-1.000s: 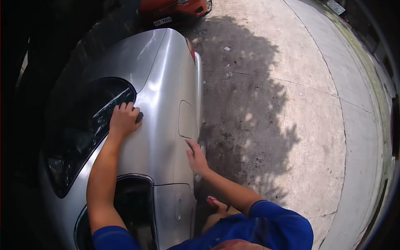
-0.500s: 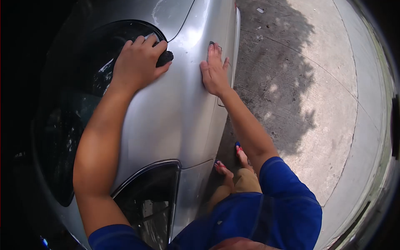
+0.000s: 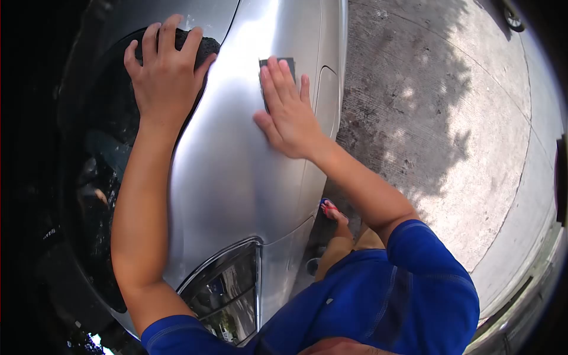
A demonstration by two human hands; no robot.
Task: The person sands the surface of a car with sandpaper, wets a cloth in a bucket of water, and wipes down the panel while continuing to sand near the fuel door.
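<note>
My left hand (image 3: 165,74) rests at the upper corner of the car's dark rear window (image 3: 112,89), fingers curved over a rough black sponge-like lump (image 3: 201,50). Much of that lump is hidden under the fingers and palm. On the silver body panel (image 3: 228,171), my right hand (image 3: 287,109) lies nearly flat, pressing a dark grey sheet that looks like sandpaper (image 3: 287,62) against the metal. The sheet's top edge and part of its left side stick out past the fingers.
Right of the hand is the outline of a fuel door (image 3: 327,97). A side window (image 3: 228,296) with dark trim is near my body. Concrete ground (image 3: 402,106), partly shaded, runs along the car. One foot in a sandal (image 3: 331,208) shows below. A wheel (image 3: 513,21) appears at the top right.
My right hand and the sheet have shifted left across the panel, away from the car's side. My left hand has moved up and left with the black lump, its fingers wider apart.
</note>
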